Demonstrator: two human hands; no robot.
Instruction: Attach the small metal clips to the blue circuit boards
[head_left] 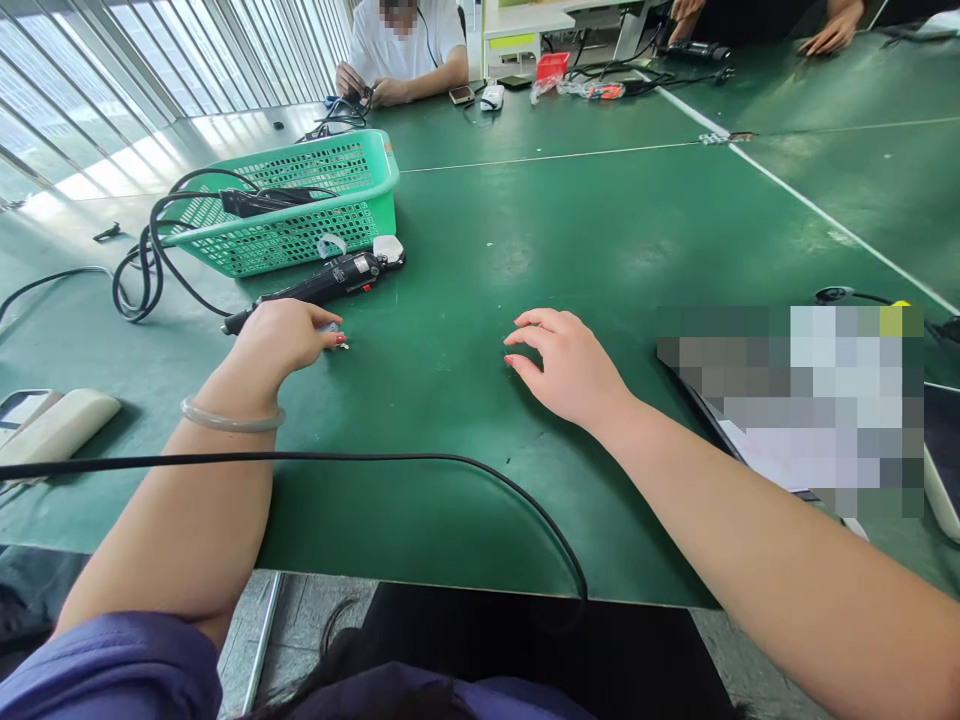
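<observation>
My left hand (283, 338) is closed, its thumb and fingers pinched round a small pale object (330, 328) with a light tip, too small to name. Just behind that hand lies a black handheld tool (330, 280) with a red switch, partly covered by the hand. My right hand (564, 364) rests at the middle of the green table (450, 400), fingers apart and curved, holding nothing. Behind the black tool, a green basket (300, 235) holds a bundle of black cable (270, 200), with loops hanging over its left side.
A black cable (360, 457) crosses the foreground over my left forearm. At the left edge sits a white device (71, 430); a blurred-out item lies by my right forearm. Two people work at the far side, near a red box (552, 66) and cables.
</observation>
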